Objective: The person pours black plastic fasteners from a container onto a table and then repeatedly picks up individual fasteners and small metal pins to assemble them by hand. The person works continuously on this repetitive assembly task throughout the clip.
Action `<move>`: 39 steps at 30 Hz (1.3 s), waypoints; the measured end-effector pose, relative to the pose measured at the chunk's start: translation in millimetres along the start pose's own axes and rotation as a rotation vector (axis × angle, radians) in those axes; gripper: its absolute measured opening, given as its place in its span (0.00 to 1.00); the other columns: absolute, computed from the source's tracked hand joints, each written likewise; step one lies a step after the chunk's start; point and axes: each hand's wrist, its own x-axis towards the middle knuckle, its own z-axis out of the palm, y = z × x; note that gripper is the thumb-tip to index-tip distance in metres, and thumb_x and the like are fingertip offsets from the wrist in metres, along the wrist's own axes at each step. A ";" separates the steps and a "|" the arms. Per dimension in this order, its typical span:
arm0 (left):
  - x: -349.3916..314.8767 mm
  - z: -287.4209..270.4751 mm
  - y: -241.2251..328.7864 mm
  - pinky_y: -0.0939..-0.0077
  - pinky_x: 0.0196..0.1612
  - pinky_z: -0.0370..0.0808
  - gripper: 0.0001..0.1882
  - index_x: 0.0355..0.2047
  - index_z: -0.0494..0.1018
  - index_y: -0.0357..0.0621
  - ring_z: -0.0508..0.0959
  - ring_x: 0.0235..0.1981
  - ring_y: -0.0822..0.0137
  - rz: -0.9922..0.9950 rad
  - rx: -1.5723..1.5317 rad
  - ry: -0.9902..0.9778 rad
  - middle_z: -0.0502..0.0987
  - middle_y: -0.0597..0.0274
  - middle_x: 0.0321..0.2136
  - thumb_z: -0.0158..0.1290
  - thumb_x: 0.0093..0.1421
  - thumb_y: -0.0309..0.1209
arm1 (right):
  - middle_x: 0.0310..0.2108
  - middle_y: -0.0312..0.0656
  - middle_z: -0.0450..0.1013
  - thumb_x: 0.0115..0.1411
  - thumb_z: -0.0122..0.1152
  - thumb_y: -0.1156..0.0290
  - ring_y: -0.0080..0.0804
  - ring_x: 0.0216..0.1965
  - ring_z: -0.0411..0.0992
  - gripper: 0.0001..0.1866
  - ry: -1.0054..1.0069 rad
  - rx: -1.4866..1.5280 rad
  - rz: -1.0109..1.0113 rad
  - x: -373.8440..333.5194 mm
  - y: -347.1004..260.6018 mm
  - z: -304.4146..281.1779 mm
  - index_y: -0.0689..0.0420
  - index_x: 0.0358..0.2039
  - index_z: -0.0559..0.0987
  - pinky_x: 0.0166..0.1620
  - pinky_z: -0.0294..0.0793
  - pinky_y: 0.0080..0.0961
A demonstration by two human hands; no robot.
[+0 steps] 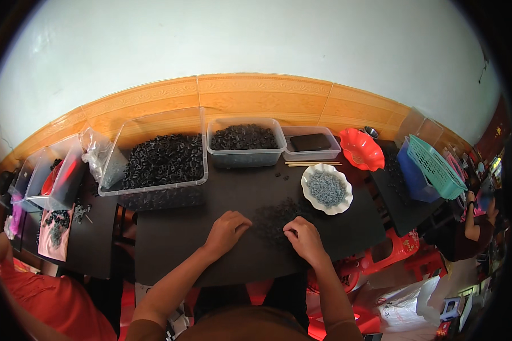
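A pile of small black parts was spread on the dark table between both hands; it was taken as the clock centre. The left hand was placed at 9 o'clock, with its fingers loosely curled. The right hand was placed at 4 o'clock, at the pile's edge, with thumb and fingertips drawn together. Whether a part was pinched in either hand could not be determined.

The step in hand was judged to be the picking over of loose parts by fingertip. For the next move, a fine pinch appeared to be required, with single parts separated from their neighbours; against the dark surface, parts could easily be missed.

At 10 o'clock, the large bin was filled deep with similar parts. At 11 o'clock, the medium bin was likewise filled. At 1 o'clock, a dark block was contained in the shallow tub, with sticks laid in front. At 2 o'clock, grey parts were held in the white bowl. Beyond it, the red bowl was placed; its contents could not be identified.
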 end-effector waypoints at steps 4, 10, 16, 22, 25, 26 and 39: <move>-3.0 0.9 -1.0 0.67 0.37 0.76 0.04 0.33 0.81 0.42 0.77 0.33 0.62 -0.029 -0.013 0.005 0.80 0.62 0.30 0.63 0.56 0.22 | 0.30 0.44 0.74 0.57 0.64 0.78 0.44 0.30 0.76 0.03 0.063 0.108 -0.065 1.4 10.9 -0.3 0.59 0.32 0.82 0.35 0.74 0.36; -2.8 2.7 -4.1 0.64 0.39 0.76 0.04 0.33 0.81 0.42 0.79 0.34 0.57 -0.084 -0.049 0.019 0.81 0.59 0.31 0.62 0.56 0.23 | 0.32 0.43 0.76 0.56 0.66 0.76 0.46 0.33 0.77 0.04 0.005 0.073 -0.059 -0.9 10.4 -11.4 0.57 0.34 0.83 0.38 0.76 0.37; -1.0 2.3 -2.7 0.65 0.39 0.76 0.04 0.34 0.82 0.43 0.79 0.34 0.58 -0.153 -0.072 -0.023 0.81 0.60 0.31 0.62 0.57 0.23 | 0.32 0.39 0.76 0.56 0.67 0.72 0.42 0.34 0.78 0.04 -0.079 -0.056 -0.151 2.3 6.8 -13.4 0.55 0.33 0.84 0.38 0.77 0.38; -2.0 3.4 -3.1 0.66 0.38 0.75 0.05 0.35 0.82 0.43 0.78 0.32 0.59 -0.133 -0.097 -0.003 0.81 0.61 0.31 0.62 0.57 0.23 | 0.31 0.39 0.72 0.58 0.65 0.72 0.44 0.34 0.77 0.02 -0.135 -0.114 -0.226 8.6 9.0 -13.2 0.55 0.30 0.80 0.36 0.76 0.40; -0.9 2.1 -3.4 0.68 0.38 0.76 0.05 0.35 0.82 0.42 0.78 0.33 0.61 -0.149 -0.113 -0.010 0.81 0.61 0.31 0.63 0.57 0.23 | 0.31 0.42 0.71 0.59 0.63 0.74 0.47 0.35 0.76 0.03 -0.118 -0.088 -0.217 9.0 9.0 -13.4 0.56 0.30 0.77 0.37 0.75 0.41; -1.4 2.1 -4.6 0.69 0.38 0.76 0.05 0.35 0.82 0.42 0.78 0.33 0.63 -0.155 -0.119 -0.013 0.81 0.61 0.31 0.63 0.58 0.22 | 0.31 0.43 0.71 0.60 0.62 0.75 0.48 0.35 0.76 0.02 -0.081 -0.055 -0.206 7.0 7.7 -15.3 0.56 0.30 0.77 0.37 0.75 0.41; 82.1 98.0 63.2 0.60 0.42 0.77 0.06 0.32 0.80 0.46 0.79 0.38 0.54 0.182 -0.195 -0.094 0.82 0.61 0.32 0.64 0.54 0.26 | 0.29 0.46 0.74 0.55 0.64 0.82 0.46 0.32 0.75 0.05 0.287 0.077 0.076 -23.7 73.2 -44.5 0.61 0.31 0.76 0.37 0.74 0.37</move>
